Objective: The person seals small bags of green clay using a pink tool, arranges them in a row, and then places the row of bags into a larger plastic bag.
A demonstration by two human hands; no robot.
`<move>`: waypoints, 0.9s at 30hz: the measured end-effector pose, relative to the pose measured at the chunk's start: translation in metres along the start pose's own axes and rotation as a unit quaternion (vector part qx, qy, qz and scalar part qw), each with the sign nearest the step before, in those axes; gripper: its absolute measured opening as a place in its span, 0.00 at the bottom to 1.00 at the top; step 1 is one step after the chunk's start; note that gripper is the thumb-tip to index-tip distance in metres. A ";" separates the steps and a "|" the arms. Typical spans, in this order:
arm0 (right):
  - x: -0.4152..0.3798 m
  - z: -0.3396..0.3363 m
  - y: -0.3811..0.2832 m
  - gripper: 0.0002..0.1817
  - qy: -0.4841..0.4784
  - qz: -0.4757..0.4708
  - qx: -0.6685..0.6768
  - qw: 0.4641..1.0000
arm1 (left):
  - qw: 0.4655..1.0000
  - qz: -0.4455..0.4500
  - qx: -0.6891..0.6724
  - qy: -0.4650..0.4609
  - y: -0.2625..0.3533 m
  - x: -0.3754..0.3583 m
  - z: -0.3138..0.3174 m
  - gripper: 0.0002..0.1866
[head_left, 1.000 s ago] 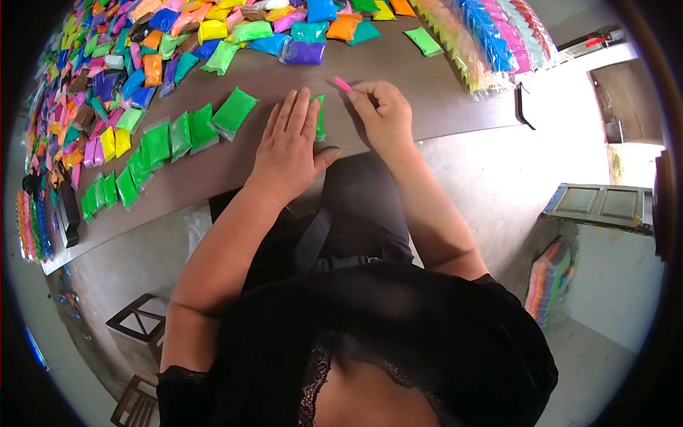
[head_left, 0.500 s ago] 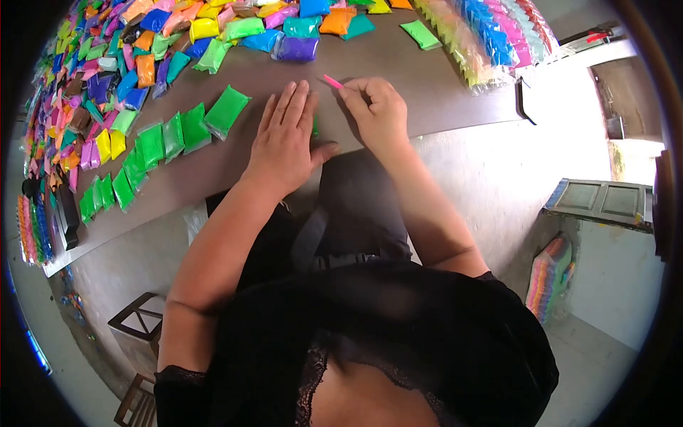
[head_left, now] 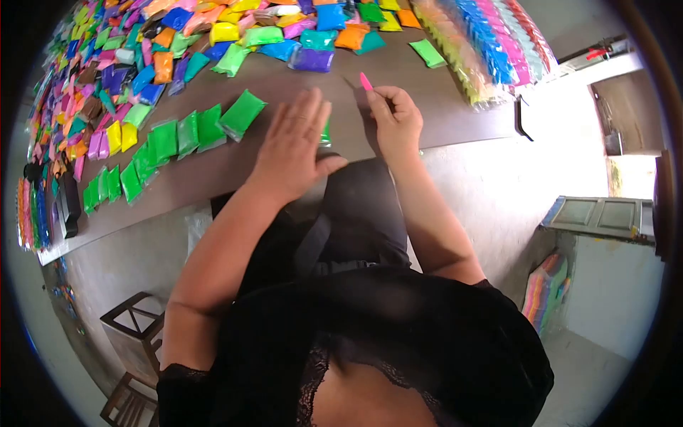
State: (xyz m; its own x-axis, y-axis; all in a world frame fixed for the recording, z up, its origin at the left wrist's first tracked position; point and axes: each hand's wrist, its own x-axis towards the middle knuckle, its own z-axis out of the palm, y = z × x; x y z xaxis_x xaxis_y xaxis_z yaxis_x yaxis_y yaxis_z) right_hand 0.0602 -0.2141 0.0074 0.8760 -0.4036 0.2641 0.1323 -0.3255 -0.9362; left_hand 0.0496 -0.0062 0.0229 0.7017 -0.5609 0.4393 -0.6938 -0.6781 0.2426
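Note:
My left hand (head_left: 293,142) is stretched out, fingers together and thumb apart, at the near part of the table, slightly blurred. Beside its forefinger, part of a green packet (head_left: 326,135) shows; the rest is hidden by the hand. My right hand (head_left: 398,122) is closed in a pinch round a slim pink pointed stick (head_left: 366,82), whose tip points up and away from me. To the left, a curved row of green packets (head_left: 165,139) in clear wrap lies on the table; the nearest one (head_left: 243,114) is close to my left fingertips.
A big heap of packets in many colours (head_left: 163,67) covers the table's left and far side. Strips of joined packets (head_left: 484,53) lie at the right end. A lone light green packet (head_left: 427,53) sits near them. Wooden chairs (head_left: 135,317) stand below left.
My right hand has moved right and turned the pink stick more upright. My left hand has shifted a little right and down, and more of the green packet beside it shows.

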 end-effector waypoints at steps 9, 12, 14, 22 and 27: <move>0.000 0.000 0.000 0.06 -0.020 0.009 -0.017 1.000 | 0.997 -0.019 -0.002 -0.077 0.007 -0.004 0.006 0.49; 0.002 0.000 -0.005 0.07 -0.027 0.025 -0.018 0.999 | 0.996 -0.003 0.006 -0.085 0.006 -0.002 0.005 0.51; 0.002 0.000 -0.001 0.07 -0.023 0.024 0.001 0.999 | 0.997 -0.028 -0.030 -0.060 0.005 -0.002 0.003 0.52; 0.002 -0.001 -0.001 0.07 -0.020 0.011 -0.006 1.000 | 0.999 0.020 0.015 -0.035 -0.009 0.000 0.000 0.48; 0.001 0.002 -0.001 0.07 -0.016 0.015 -0.020 1.000 | 0.997 0.004 -0.008 -0.075 0.000 0.007 0.004 0.46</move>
State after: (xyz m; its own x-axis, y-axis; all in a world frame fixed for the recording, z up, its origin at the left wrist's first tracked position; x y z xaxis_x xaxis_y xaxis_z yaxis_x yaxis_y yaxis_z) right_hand 0.0621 -0.2128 0.0085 0.8935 -0.3866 0.2283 0.0880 -0.3479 -0.9334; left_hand 0.0551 -0.0119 0.0221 0.7116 -0.6315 0.3081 -0.7012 -0.6663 0.2537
